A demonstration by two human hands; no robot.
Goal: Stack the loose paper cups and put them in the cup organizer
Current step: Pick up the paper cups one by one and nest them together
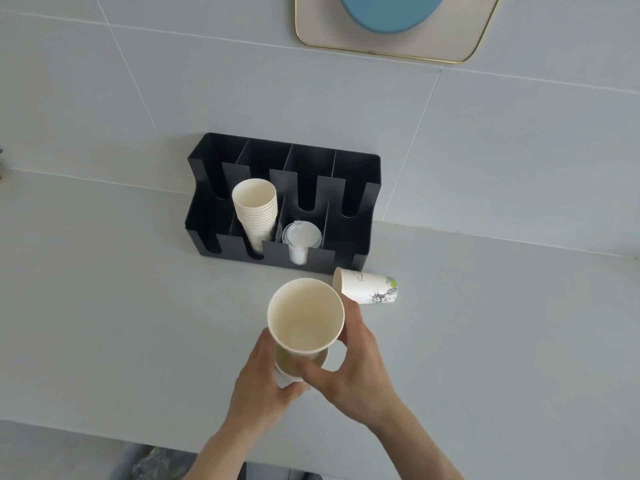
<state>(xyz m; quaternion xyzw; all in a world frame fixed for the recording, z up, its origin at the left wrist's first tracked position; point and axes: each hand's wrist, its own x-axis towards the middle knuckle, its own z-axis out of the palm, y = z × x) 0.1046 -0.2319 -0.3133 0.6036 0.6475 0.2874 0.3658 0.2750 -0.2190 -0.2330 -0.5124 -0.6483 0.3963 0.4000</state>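
Observation:
Above the counter I hold two paper cups. My right hand (pixel 356 372) grips the upper cup (pixel 304 317), mouth up, its base partly sunk into a lower cup (pixel 292 370) that my left hand (pixel 263 386) holds. A printed paper cup (pixel 367 285) lies on its side just right of them, near the organizer's front right corner. The black cup organizer (pixel 356 178) stands against the wall. A stack of several paper cups (pixel 256 209) leans in its second slot from the left.
A stack of clear plastic lids (pixel 300 237) sits in the organizer's third front slot. The white counter (pixel 138 323) ends at a near edge by my forearms. A gold-rimmed board with a blue disc (pixel 391 29) hangs on the tiled wall above.

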